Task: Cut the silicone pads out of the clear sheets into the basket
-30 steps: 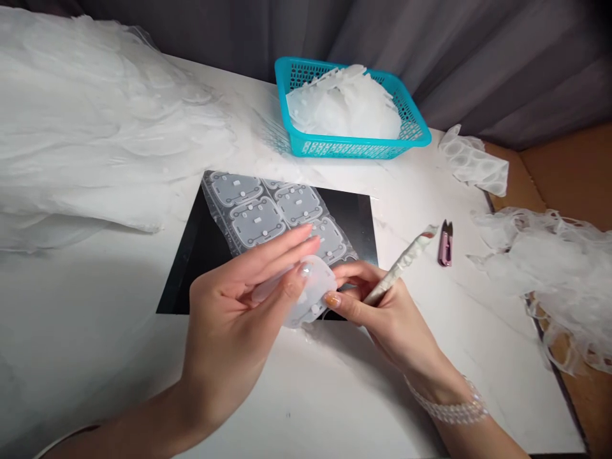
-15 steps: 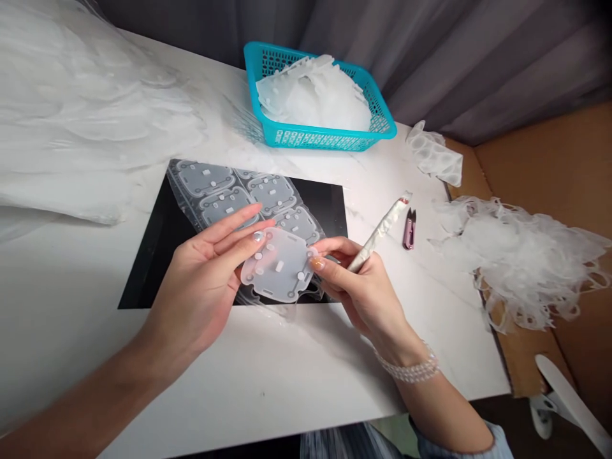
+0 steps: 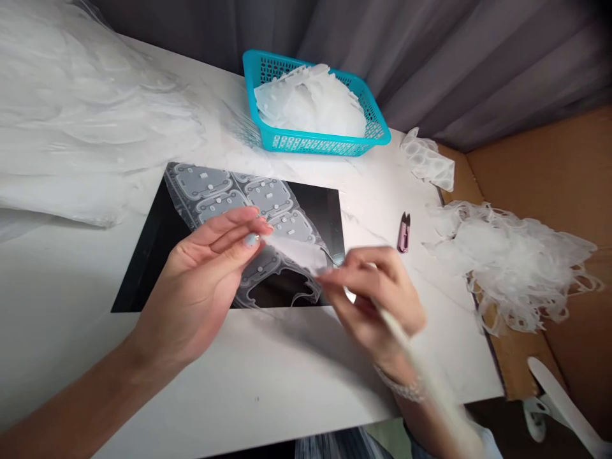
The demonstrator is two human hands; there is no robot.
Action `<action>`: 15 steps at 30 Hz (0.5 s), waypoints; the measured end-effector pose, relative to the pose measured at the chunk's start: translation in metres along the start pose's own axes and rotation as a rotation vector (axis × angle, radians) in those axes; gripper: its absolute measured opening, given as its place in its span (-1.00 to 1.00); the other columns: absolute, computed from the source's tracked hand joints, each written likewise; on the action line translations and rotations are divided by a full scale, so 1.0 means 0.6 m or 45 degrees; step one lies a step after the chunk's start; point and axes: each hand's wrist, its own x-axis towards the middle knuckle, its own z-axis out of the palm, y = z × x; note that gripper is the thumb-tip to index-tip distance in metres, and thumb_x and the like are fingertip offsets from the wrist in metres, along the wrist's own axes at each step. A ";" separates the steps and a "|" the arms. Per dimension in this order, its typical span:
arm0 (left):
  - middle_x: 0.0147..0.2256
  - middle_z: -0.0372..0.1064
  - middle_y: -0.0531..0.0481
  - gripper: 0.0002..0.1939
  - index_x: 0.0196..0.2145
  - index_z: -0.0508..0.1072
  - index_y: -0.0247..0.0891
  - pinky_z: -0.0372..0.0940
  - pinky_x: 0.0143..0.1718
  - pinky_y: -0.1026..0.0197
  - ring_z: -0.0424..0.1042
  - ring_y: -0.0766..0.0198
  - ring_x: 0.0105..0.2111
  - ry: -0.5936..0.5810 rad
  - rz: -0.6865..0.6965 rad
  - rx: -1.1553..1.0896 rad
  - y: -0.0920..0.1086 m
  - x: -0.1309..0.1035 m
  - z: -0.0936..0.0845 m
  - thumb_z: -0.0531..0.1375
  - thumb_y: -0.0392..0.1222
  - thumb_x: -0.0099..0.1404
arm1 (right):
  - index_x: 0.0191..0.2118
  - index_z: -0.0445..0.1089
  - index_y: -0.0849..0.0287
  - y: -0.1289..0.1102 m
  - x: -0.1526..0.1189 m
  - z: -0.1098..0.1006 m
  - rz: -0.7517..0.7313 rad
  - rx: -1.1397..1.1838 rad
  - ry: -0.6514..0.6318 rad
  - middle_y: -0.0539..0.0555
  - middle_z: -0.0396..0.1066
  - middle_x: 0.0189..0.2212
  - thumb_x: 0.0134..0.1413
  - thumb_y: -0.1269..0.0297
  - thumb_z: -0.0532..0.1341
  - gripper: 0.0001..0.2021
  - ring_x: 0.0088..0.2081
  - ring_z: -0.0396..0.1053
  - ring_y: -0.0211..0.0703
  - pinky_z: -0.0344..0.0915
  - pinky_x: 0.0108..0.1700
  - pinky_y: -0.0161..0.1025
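Observation:
Between finger and thumb, my left hand (image 3: 210, 274) pinches one end of a translucent plate (image 3: 299, 254), now seen nearly edge-on. Blurred by motion, my right hand (image 3: 373, 293) grips a white wrapped tool (image 3: 401, 338); its handle points down and right, while its thin tip is by the plate's right end. Whether the right fingers also touch the plate is unclear. Beneath the hands, a clear sheet of similar plates (image 3: 270, 194) lies across a black mat (image 3: 148, 255). Near its front edge the sheet has an open cut-out.
A turquoise basket (image 3: 310, 143) full of translucent pieces stands at the back. Stacked clear sheets (image 3: 86, 115) cover the left. To the right lie small pink snips (image 3: 404, 233), a crumpled clear piece (image 3: 428, 159) and a heap of clear scraps (image 3: 516, 255) by a cardboard box (image 3: 549, 166).
The plate has turned from face-up to nearly edge-on. My right hand has swung the tool round, so its handle points down and right rather than up. The view has shifted slightly.

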 end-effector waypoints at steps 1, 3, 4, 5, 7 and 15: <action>-0.31 0.56 0.15 -0.80 -0.30 0.59 0.00 0.44 0.00 0.27 0.47 0.24 0.05 -0.031 -0.016 -0.058 0.001 -0.002 0.003 0.33 -0.35 0.21 | -0.27 0.52 0.09 -0.003 -0.002 -0.002 -0.191 -0.145 0.000 -0.05 0.35 -0.43 0.13 0.55 0.31 -0.82 -0.49 0.25 -0.36 0.16 -0.54 -0.34; -0.40 0.52 0.16 -0.77 -0.39 0.56 -0.02 0.47 -0.03 0.23 0.42 0.18 0.14 -0.083 -0.091 -0.189 0.006 -0.008 0.008 0.28 -0.40 0.20 | -0.30 0.53 0.10 -0.011 -0.005 -0.004 -0.499 -0.311 -0.060 -0.06 0.32 -0.50 0.14 0.54 0.31 -0.84 -0.55 0.18 -0.37 0.11 -0.59 -0.31; -0.43 0.49 0.15 -0.75 -0.44 0.54 -0.04 0.49 -0.04 0.20 0.39 0.15 0.17 -0.093 -0.134 -0.240 0.008 -0.012 0.009 0.25 -0.44 0.18 | -0.32 0.53 0.12 -0.015 -0.006 -0.005 -0.617 -0.342 -0.110 -0.06 0.32 -0.53 0.13 0.54 0.31 -0.85 -0.58 0.14 -0.37 0.08 -0.61 -0.30; -0.43 0.49 0.14 -0.74 -0.47 0.51 -0.07 0.50 -0.04 0.15 0.38 0.11 0.19 -0.094 -0.175 -0.274 0.010 -0.016 0.010 0.22 -0.46 0.16 | -0.35 0.54 0.14 -0.019 -0.007 -0.005 -0.706 -0.363 -0.161 -0.06 0.34 -0.54 0.11 0.54 0.33 -0.85 -0.59 0.12 -0.37 0.05 -0.63 -0.29; -0.31 0.54 0.09 -0.75 -0.46 0.48 -0.10 0.52 -0.03 0.02 0.33 0.03 0.23 -0.084 -0.227 -0.308 0.015 -0.022 0.007 0.14 -0.46 0.14 | -0.38 0.55 0.16 -0.026 -0.007 -0.004 -0.809 -0.399 -0.214 -0.06 0.37 -0.56 0.05 0.56 0.35 -0.85 -0.60 0.10 -0.38 0.01 -0.65 -0.29; 0.13 0.45 0.08 -0.47 -0.13 0.42 -0.01 0.49 -0.04 -0.18 0.18 -0.13 0.31 -0.100 -0.238 -0.208 0.032 -0.027 -0.001 0.07 -0.35 -0.09 | -0.40 0.56 0.16 -0.030 -0.010 0.001 -0.839 -0.407 -0.364 -0.01 0.43 -0.55 0.03 0.56 0.36 -0.85 -0.61 0.12 -0.38 0.02 -0.67 -0.29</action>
